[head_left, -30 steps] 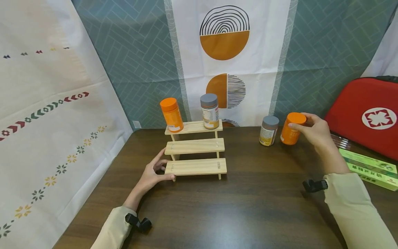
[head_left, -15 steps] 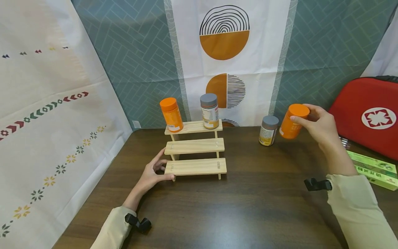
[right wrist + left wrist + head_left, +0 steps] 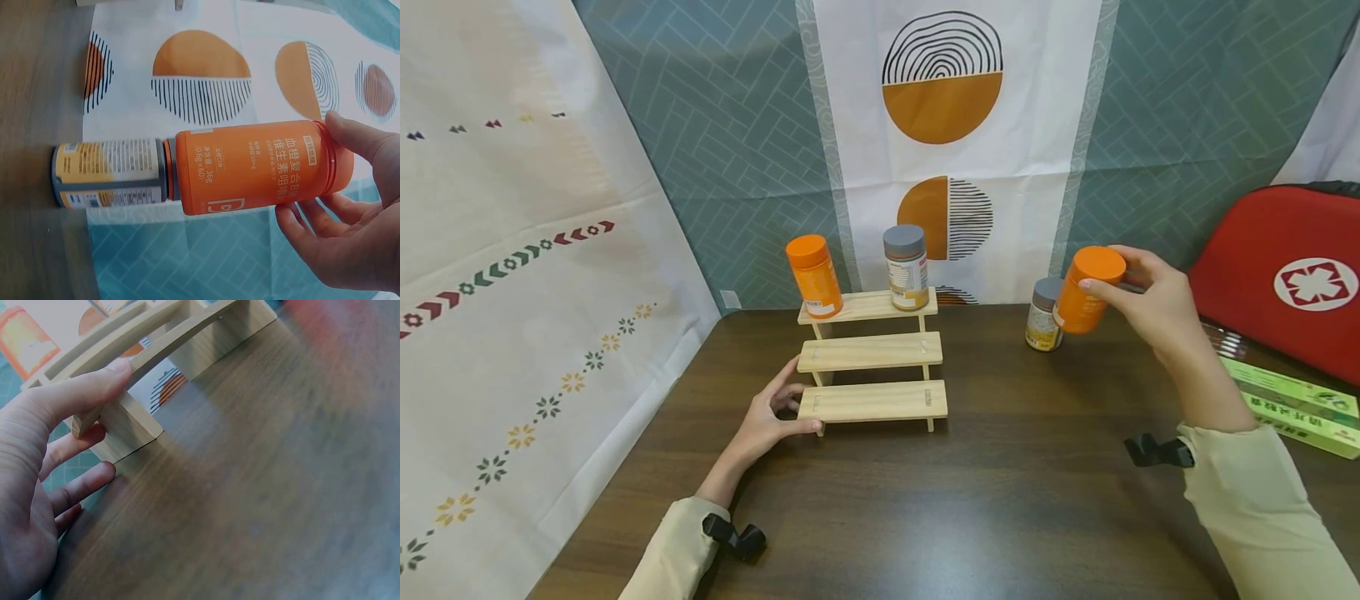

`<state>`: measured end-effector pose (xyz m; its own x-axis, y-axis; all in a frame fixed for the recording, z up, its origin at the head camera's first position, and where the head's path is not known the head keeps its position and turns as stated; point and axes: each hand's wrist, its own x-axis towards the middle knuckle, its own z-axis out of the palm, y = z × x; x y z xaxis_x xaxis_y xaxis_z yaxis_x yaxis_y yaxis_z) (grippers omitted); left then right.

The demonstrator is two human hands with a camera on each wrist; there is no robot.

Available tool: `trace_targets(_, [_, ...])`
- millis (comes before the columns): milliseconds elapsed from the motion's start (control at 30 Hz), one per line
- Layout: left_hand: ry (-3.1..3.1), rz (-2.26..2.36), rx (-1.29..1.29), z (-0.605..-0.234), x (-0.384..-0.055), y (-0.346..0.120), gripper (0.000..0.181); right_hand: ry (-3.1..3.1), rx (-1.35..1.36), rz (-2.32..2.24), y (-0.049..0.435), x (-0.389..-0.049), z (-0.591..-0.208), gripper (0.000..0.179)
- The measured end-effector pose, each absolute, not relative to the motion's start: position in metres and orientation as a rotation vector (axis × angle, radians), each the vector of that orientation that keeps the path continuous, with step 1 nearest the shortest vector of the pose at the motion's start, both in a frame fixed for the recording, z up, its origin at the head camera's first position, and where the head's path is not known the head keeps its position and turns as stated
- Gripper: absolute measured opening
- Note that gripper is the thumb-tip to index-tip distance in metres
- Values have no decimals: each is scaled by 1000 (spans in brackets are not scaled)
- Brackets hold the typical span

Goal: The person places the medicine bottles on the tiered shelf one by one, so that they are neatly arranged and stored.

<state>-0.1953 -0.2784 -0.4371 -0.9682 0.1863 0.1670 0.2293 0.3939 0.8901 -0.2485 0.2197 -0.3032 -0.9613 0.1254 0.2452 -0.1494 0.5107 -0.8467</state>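
My right hand (image 3: 1157, 300) pinches an orange pill bottle (image 3: 250, 165) near its cap, thumb on one side and fingers on the other. The bottle hangs slightly tilted above the table, partly in front of a grey-capped bottle (image 3: 1043, 325) that stands there. With my left hand (image 3: 767, 425) I hold the left end of a three-step wooden rack (image 3: 872, 404), the thumb (image 3: 115, 375) on its lowest step. On the top step stand another orange bottle (image 3: 816, 279) at the left and another grey-capped bottle (image 3: 907, 271) at the right.
A red first-aid case (image 3: 1277, 267) stands at the far right. Before it lie a green box (image 3: 1292, 404) and a clear pack (image 3: 1223, 342) of thin items. Patterned cloths (image 3: 730, 150) hang behind and left of the brown table (image 3: 970, 517).
My right hand has raised the orange bottle off the table, then carried it left, so it now overlaps the grey-capped bottle. My left hand and the rack stay still.
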Motion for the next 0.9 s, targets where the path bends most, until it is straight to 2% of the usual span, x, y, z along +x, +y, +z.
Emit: trace_targets(900, [-2574,-1693,-376,-438,-196,-278,104,-2503,381,1672,129,-246,-298,63])
